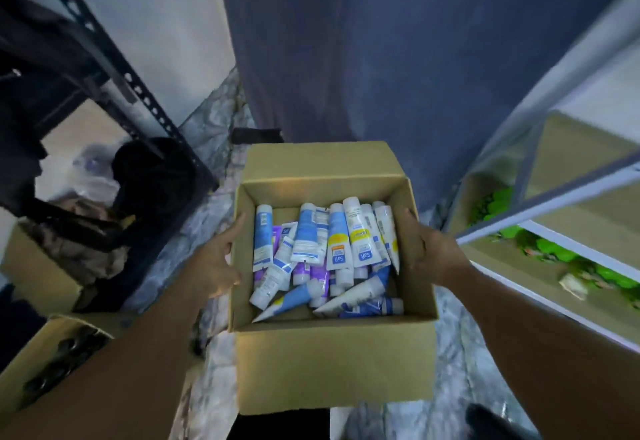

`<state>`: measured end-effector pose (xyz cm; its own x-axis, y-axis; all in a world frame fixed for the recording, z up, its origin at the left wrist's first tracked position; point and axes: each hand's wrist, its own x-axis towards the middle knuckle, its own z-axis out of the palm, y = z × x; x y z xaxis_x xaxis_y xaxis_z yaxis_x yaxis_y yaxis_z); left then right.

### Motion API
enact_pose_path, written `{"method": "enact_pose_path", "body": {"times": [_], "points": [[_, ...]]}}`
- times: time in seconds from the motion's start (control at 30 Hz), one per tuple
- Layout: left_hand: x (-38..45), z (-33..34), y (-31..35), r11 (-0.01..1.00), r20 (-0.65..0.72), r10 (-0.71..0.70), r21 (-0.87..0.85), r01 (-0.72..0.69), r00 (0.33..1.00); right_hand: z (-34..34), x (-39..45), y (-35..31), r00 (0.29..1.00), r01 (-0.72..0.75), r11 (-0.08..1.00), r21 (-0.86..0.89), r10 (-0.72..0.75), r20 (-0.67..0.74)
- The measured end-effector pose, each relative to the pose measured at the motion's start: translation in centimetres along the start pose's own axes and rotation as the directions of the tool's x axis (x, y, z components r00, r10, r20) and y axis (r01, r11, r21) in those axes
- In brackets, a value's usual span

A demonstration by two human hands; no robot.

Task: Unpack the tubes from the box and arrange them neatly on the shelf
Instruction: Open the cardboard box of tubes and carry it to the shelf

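An open cardboard box [332,367] is lifted above the marble floor in the middle of the view, flaps folded out. Inside lie several tubes [337,231] in a loose heap, white and blue, some with yellow bands, some purple. My left hand [216,263] grips the box's left wall, thumb up at the rim. My right hand [434,256] grips the right wall in the same way. At the right stands a white-framed shelf [540,209] with beige boards.
Green packets [543,252] lie on the right shelf's lower boards. A dark metal rack [145,100] with bags stands at the left, and beside it two cardboard boxes [41,276], one holding dark bottles [62,353]. A blue curtain [381,58] hangs straight ahead.
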<state>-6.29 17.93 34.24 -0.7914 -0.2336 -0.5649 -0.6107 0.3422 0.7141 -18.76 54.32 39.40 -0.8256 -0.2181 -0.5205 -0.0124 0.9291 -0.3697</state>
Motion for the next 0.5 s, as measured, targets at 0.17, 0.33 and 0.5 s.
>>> {"method": "enact_pose_path", "body": {"times": [0.17, 0.33, 0.5], "points": [[-4.5, 7.4, 8.0, 0.991, 0.142, 0.103, 0.073, -0.115, 0.984, -3.8, -9.6, 9.8, 0.999, -0.008, 0.999, -0.032, 0.006, -0.053], [-7.7, 17.6, 13.9, 0.971, 0.279, 0.163, 0.127, -0.205, 0.946, -6.2, -18.6, 19.6, 0.978, -0.036, 0.997, -0.065, 0.022, -0.205], [-10.3, 28.4, 18.9, 0.946, 0.428, 0.187, 0.165, -0.28, 0.884, -7.0, -25.2, 30.7, 0.958, -0.228, 0.972, 0.058, 0.234, -0.165]]}}
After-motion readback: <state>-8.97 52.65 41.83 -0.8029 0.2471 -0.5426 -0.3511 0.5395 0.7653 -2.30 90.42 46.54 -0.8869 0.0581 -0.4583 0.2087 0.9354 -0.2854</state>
